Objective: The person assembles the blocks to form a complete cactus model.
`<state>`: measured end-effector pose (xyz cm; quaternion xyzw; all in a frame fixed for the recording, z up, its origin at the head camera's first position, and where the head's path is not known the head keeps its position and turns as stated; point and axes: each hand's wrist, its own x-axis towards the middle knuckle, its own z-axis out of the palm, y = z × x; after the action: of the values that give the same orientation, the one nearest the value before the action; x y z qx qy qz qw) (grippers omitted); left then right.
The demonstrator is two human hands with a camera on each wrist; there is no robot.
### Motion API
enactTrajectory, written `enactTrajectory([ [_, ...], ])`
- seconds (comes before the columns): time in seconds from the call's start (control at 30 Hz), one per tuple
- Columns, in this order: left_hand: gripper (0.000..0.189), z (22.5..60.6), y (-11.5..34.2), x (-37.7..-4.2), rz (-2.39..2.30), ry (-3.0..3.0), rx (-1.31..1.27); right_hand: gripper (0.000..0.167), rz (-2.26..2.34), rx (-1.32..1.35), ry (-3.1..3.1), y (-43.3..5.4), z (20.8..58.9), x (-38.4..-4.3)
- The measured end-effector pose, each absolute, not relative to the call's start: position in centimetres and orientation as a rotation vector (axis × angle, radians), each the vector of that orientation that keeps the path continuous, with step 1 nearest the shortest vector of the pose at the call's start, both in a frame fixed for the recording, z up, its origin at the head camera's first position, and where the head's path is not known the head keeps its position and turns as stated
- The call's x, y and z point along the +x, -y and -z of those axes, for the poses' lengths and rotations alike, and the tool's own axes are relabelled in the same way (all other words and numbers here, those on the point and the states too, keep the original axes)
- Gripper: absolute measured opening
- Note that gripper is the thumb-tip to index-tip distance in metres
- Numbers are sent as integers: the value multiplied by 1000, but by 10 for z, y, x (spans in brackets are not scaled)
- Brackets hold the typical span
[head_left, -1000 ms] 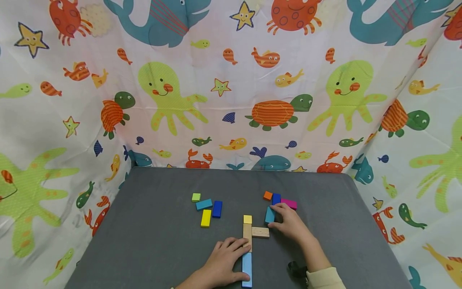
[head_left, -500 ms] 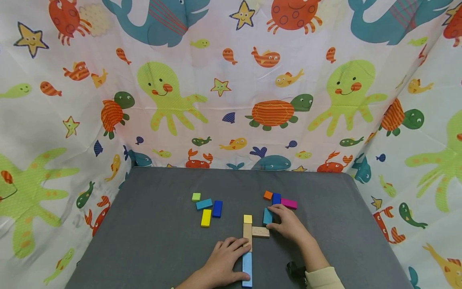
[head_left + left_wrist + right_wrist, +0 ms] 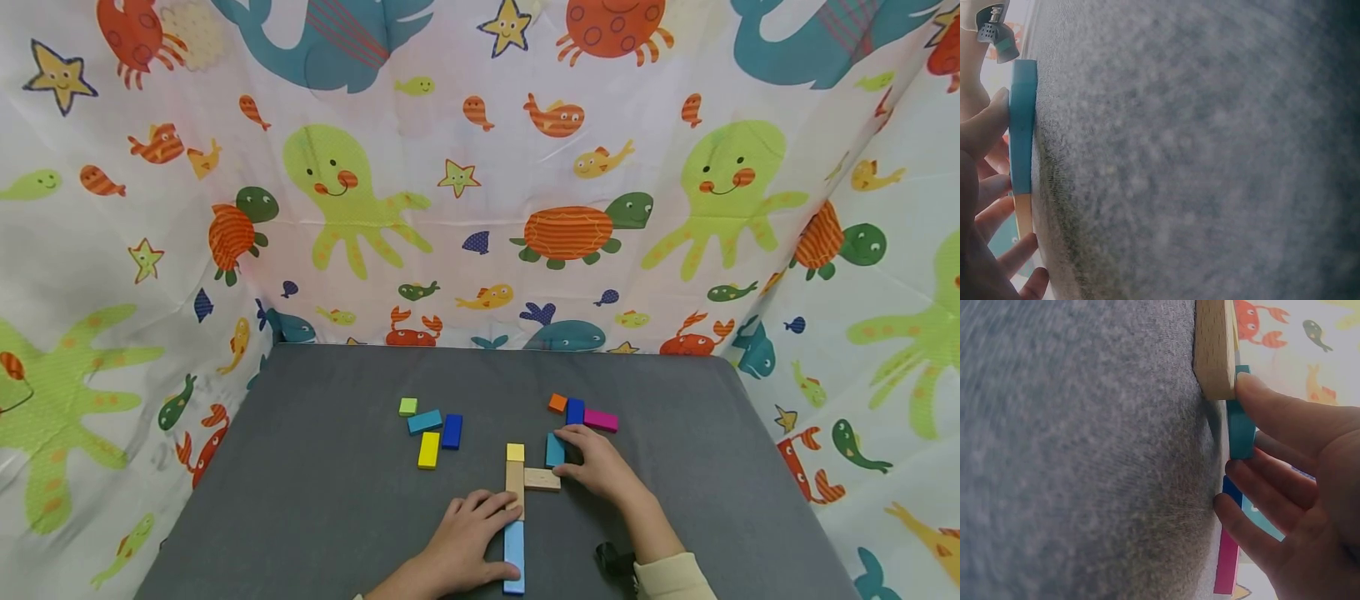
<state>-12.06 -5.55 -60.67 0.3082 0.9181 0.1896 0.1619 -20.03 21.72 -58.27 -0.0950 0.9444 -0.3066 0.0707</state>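
Observation:
In the head view my right hand (image 3: 600,462) pinches a teal block (image 3: 555,450) between thumb and fingers. The block stands just beyond a plain wooden block (image 3: 542,479), which juts sideways from a row. That row has a small yellow block (image 3: 515,452) at its far end, a wooden block (image 3: 514,479) in the middle and a long light blue block (image 3: 513,557) nearest me. Fingers of my left hand (image 3: 468,542) lie spread over the row, the thumb touching the light blue block. In the right wrist view the teal block (image 3: 1241,428) rises behind the wooden block's end (image 3: 1215,356).
Left of the row lie a lime block (image 3: 408,407), a teal-blue block (image 3: 425,422), a dark blue block (image 3: 452,432) and a yellow block (image 3: 428,450). Orange (image 3: 557,403), blue (image 3: 575,411) and magenta (image 3: 601,421) blocks sit beyond my right hand. Grey cloth (image 3: 300,500) covers the table.
My right hand has shifted the teal block a little to the left, to behind the sideways wooden block. The left hand stays in place on the row.

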Motion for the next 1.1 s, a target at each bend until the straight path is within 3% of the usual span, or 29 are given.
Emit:
enactTrajectory([
  [1.1, 82, 605, 56, -120, -523, -2634, 887, 51, 985, -349, -2934, -233, 578, -206],
])
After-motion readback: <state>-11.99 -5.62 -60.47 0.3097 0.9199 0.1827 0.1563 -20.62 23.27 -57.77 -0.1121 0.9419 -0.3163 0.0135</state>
